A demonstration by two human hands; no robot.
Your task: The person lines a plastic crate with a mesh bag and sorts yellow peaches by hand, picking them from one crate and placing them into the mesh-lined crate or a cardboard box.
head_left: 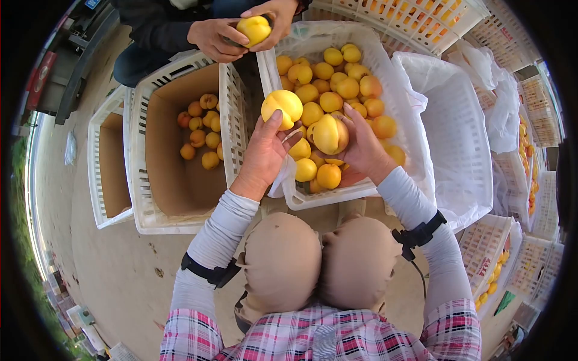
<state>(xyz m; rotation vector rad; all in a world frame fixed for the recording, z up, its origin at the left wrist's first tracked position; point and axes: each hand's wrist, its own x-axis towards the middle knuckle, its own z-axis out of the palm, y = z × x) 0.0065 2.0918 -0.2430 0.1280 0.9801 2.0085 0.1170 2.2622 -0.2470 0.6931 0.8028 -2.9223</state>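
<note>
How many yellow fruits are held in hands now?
3: a pale yellow fruit in the left hand, an orange-yellow fruit in the right hand, a yellow fruit in the co-worker's hands.

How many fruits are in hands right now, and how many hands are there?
Held fruits: 3 (pale fruit in left hand, blushed fruit in right hand, third fruit in co-worker's hands)
Hands: 4
Total: 7
</note>
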